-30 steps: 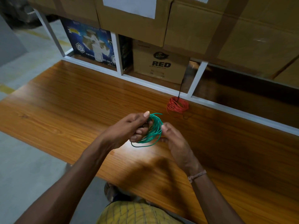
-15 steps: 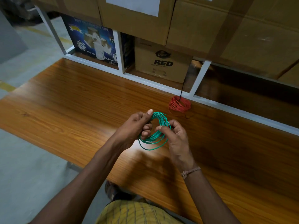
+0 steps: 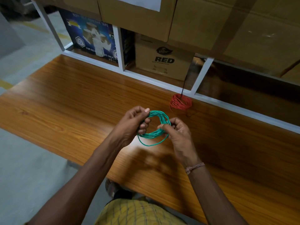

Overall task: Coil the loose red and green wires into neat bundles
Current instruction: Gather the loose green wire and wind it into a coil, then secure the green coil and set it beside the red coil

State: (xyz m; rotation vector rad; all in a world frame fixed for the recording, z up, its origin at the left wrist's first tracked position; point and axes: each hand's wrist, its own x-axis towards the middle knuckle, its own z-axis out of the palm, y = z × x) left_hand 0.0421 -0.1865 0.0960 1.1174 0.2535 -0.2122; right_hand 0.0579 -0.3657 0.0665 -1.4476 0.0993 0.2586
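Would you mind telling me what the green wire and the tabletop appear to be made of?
Green wire: likely plastic-insulated, smooth with a slight sheen, bending into loose loops; the core is not visible. Tabletop: wood-grain surface, glossy enough to show glare, possibly laminate rather than solid wood.

Dim overhead light, glare on table (image 3: 81, 111), edges warped

I see bare forearms, a thin pinkish thread band (image 3: 194, 167) on my right wrist, and yellow checked cloth (image 3: 138, 212) below.
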